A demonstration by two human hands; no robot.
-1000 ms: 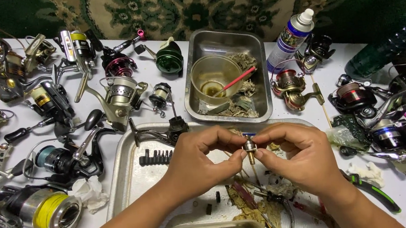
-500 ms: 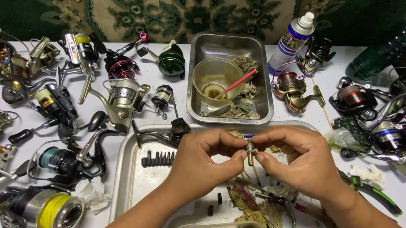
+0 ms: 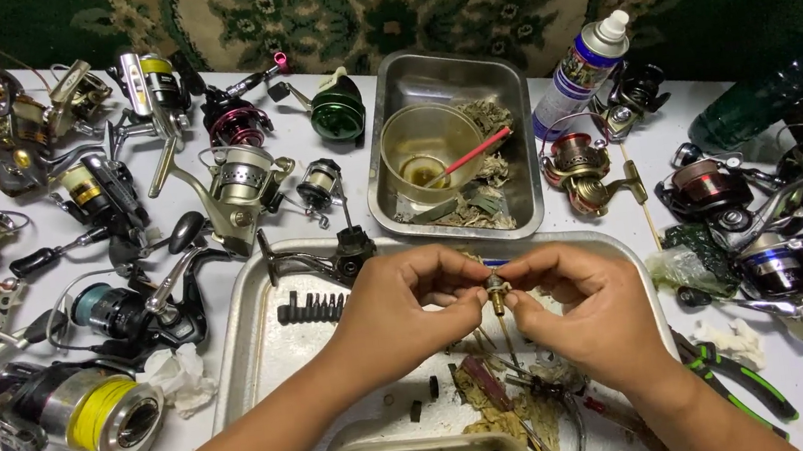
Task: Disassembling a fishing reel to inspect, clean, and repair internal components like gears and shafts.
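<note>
Both hands stay put: left hand and right hand fingers still pinch the small brass reel part over the metal tray

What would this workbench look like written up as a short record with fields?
Left hand: pinching a small brass shaft part
Right hand: pinching the same part from the other side
Below the hands: metal tray with a row of black bits
Behind: steel pan holding a bowl
Left side: many fishing reels, one with yellow line
Right side: spray bottle, green-handled pliers
</note>
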